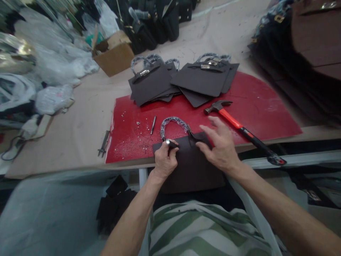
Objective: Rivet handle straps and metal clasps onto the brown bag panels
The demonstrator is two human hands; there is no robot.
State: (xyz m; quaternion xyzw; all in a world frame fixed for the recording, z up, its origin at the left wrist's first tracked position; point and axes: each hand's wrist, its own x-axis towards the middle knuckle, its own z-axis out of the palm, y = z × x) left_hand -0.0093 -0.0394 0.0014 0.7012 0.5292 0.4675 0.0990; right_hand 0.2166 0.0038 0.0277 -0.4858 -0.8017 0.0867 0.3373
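Observation:
A dark brown bag panel with a plastic-wrapped curved handle lies across the front edge of the red board. My left hand pinches a dark strap near the handle's left end, and a ring shows on one finger. Over the panel's right side, my right hand has its fingers spread, with the thumb near the dark strap at the handle's right end. The claw hammer lies right of my right hand. A thin metal punch rests left of the handle among tiny metal bits.
Stacked panels with wrapped handles lie at the back of the board, beside another stack. A metal tool is left of the board. Farther back stand a cardboard box and black bags; brown pieces pile at right.

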